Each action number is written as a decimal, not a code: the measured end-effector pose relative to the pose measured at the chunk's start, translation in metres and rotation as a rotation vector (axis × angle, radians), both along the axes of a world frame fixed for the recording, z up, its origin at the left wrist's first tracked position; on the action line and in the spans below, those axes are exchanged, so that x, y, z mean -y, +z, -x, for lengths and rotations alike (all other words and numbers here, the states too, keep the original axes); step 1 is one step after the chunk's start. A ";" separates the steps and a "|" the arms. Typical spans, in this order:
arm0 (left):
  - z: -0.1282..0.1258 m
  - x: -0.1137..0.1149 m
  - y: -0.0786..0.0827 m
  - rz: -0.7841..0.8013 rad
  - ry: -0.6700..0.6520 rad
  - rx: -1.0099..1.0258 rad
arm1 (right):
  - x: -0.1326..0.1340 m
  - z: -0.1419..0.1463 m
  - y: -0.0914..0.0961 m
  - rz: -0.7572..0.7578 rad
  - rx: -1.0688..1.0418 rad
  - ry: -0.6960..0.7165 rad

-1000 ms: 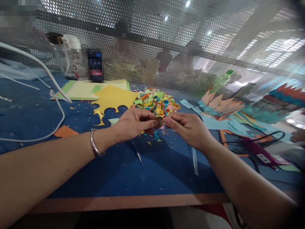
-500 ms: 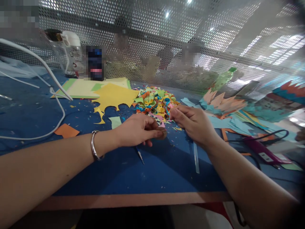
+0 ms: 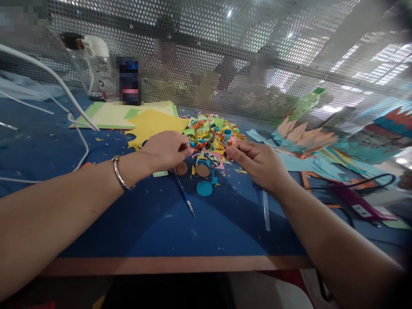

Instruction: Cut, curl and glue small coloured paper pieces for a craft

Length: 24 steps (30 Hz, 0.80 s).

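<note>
My left hand (image 3: 169, 150), a silver bangle on its wrist, hovers over the table by the yellow paper (image 3: 154, 122) with scalloped cut edges. Its fingers are curled in, and anything between them is hidden. Below it lie brown round discs (image 3: 180, 168), partly covered by the hand, and a blue pen (image 3: 186, 196). Another brown disc (image 3: 202, 171) and a blue paper circle (image 3: 204, 189) lie between the hands. My right hand (image 3: 255, 161) is closed in a pinch beside the heap of coloured paper scraps (image 3: 212, 131); what it pinches is too small to name.
A clear strip (image 3: 265, 210) lies below my right hand. Further right are a purple power strip (image 3: 360, 201), light-blue paper pieces (image 3: 315, 165) and zigzag-cut paper (image 3: 302, 137). Bottles (image 3: 99, 68) and a white cable (image 3: 58, 77) are at left. A perforated metal screen (image 3: 199, 47) rises behind.
My left hand has moved left and slightly away from me, leaving brown discs on the table and uncovering the blue circle. My right hand has stayed nearly in place, still pinched.
</note>
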<state>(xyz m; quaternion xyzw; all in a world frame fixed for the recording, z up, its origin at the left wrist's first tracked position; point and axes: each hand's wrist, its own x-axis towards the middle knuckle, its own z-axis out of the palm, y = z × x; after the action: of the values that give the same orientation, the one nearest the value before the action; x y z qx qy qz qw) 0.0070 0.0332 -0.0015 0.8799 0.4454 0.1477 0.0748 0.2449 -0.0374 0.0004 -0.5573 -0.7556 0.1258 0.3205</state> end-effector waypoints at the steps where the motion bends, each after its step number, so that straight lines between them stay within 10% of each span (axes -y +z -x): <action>1: 0.002 0.000 0.002 0.037 -0.002 -0.036 | 0.000 0.000 0.000 0.009 0.007 -0.001; 9: 0.011 0.005 0.014 0.193 -0.107 -0.214 | -0.001 -0.003 -0.005 0.004 0.134 -0.003; 18: 0.006 -0.008 -0.002 0.048 -0.102 0.329 | -0.005 -0.005 -0.009 0.150 0.328 0.042; 24: 0.000 -0.005 -0.006 0.097 -0.230 0.180 | -0.004 -0.004 -0.009 0.185 0.478 0.051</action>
<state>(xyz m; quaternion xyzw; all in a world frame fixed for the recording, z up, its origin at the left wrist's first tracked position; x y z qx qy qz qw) 0.0070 0.0384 -0.0077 0.9037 0.3395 0.1949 0.1731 0.2492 -0.0331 -0.0091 -0.5791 -0.8088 0.0672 0.0772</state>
